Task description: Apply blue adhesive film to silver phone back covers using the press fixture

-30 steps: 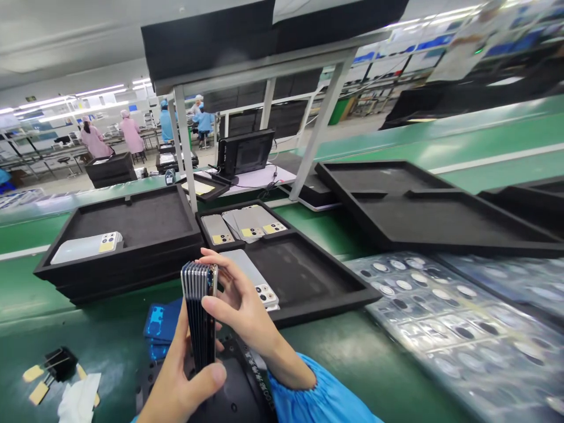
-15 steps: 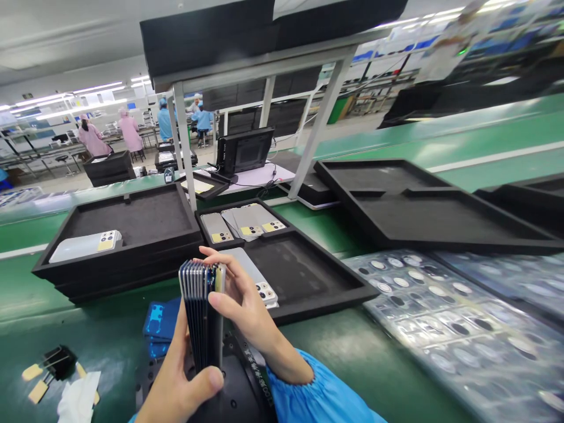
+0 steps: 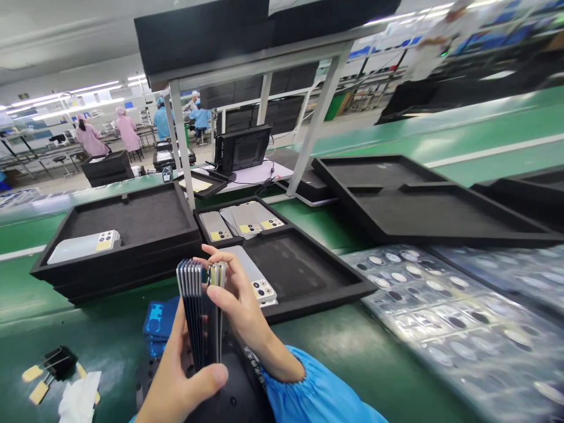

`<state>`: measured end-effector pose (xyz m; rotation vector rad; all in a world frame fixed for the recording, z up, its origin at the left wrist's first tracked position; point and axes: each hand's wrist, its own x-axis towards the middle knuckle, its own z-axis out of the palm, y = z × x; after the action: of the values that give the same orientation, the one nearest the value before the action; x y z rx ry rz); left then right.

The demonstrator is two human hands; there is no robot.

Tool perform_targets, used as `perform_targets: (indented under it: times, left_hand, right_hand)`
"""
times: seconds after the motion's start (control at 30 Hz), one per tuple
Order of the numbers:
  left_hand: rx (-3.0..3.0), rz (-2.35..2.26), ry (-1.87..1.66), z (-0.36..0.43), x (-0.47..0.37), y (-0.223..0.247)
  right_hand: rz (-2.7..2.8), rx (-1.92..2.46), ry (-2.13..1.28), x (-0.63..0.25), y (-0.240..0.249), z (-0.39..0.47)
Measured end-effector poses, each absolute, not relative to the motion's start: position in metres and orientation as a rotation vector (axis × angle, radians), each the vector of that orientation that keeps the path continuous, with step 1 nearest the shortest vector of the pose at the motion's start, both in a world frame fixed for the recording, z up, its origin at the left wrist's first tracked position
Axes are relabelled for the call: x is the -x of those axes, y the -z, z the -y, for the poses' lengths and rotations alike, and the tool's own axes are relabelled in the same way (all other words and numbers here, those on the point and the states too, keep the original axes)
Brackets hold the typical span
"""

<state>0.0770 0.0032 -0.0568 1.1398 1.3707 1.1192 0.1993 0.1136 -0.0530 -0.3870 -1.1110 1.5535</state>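
A stack of phone back covers [image 3: 192, 317] stands on edge, gripped from below by my left hand [image 3: 176, 376], its thumb across the near side. At the upper right of the stack, my right hand [image 3: 240, 305] pinches the rightmost covers, and a gap separates these from the others. Beneath the hands lies a black fixture [image 3: 238, 390], partly covered by them. Blue pieces [image 3: 156, 323] are piled just left of the stack. Behind my right hand, a silver phone cover with a camera block [image 3: 262, 289] rests in a black tray [image 3: 326, 305].
Stacked black trays [image 3: 118, 267] stand at left, one silver cover on top. More black trays [image 3: 440, 238] lie at right, above clear plastic sheets with round pieces [image 3: 418, 294]. A monitor [image 3: 242, 153] stands behind. Small brushes [image 3: 39, 390] and a white cloth [image 3: 80, 399] lie at lower left.
My right fingers have parted more covers at the stack's right side, widening the gap there. My left hand keeps its hold. The view has shifted slightly.
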Motion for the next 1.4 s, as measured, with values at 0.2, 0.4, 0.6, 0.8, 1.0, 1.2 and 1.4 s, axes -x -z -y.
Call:
perform_targets:
  times: [0.2,0.4,0.6,0.8,1.0,1.2,1.4]
  left_hand:
    - [-1.156,-1.405,-1.085,-0.003,-0.078,0.058]
    - [-1.131,-1.362,-1.152,-0.003,-0.083,0.051]
    - [-1.112,-1.373,-1.145,-0.001,-0.083,0.048]
    - [-1.156,-1.322,-1.073,-0.002,-0.073,0.065]
    - [-1.147,-1.339,-1.09,0.0,-0.074,0.072]
    - [-1.149,-1.297,-1.193,0.0,-0.078,0.057]
    - [-1.174,-1.289,-1.139,-0.001,-0.073,0.07]
  right_hand:
    - [1.173,0.415,-1.578,-0.2,0.048,-0.11]
    - [1.195,0.446,-1.525,-0.203,0.048,-0.115]
    - [1.256,0.451,-1.483,-0.203,0.047,-0.114]
    - [1.311,0.49,-1.456,-0.202,0.044,-0.111]
    - [1.267,0.472,-1.441,-0.201,0.045,-0.112]
    - [1.214,0.464,-1.419,-0.202,0.048,-0.115]
    - [1.245,0.478,-1.41,-0.2,0.047,-0.112]
